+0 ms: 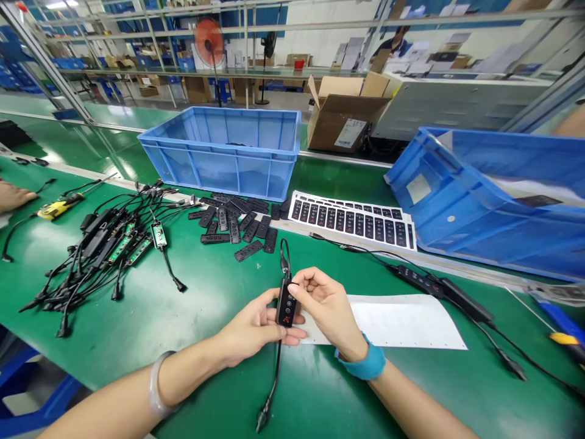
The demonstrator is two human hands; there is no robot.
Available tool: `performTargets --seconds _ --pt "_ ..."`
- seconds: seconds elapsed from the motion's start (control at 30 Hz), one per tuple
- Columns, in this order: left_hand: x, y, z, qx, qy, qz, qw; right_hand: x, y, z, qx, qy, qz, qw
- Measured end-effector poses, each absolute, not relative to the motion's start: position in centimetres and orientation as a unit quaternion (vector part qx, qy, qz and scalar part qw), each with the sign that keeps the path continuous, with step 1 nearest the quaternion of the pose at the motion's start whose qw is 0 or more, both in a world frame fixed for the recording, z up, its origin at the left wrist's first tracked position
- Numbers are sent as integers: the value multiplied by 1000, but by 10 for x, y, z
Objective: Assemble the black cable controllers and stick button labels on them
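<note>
Upright over the green table, a small black inline controller (286, 308) with button symbols and a red mark on its face is held in my left hand (256, 326), fingers behind it and thumb at its lower edge. My right hand (322, 302) is closed in a pinch at the controller's upper right edge; whether a label edge is between the fingertips is hidden. Cables run from both ends of the controller, the lower one ending in a black connector (262, 417). Under my right hand lies a white sheet (406, 320).
Cabled circuit boards (123, 244) are heaped on the left, near a yellow screwdriver (59, 207) and another person's hand (13, 196). Black plastic covers (249, 250), label sheets (351, 222) and blue bins (223, 164) stand beyond. Finished-looking controllers (420, 280) lie at right, before a second bin (503, 213).
</note>
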State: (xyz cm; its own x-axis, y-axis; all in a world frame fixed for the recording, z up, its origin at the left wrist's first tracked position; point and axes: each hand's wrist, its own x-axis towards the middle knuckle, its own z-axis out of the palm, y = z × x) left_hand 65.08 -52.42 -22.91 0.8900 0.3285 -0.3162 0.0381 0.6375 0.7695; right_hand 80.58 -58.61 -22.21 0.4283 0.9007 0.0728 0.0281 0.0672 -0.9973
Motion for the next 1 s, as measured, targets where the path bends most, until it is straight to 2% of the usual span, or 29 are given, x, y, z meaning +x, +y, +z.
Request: performTargets --seconds 1.0 --pt "650 -527 -231 430 224 87 871 800 -589 -235 -638 -408 290 585"
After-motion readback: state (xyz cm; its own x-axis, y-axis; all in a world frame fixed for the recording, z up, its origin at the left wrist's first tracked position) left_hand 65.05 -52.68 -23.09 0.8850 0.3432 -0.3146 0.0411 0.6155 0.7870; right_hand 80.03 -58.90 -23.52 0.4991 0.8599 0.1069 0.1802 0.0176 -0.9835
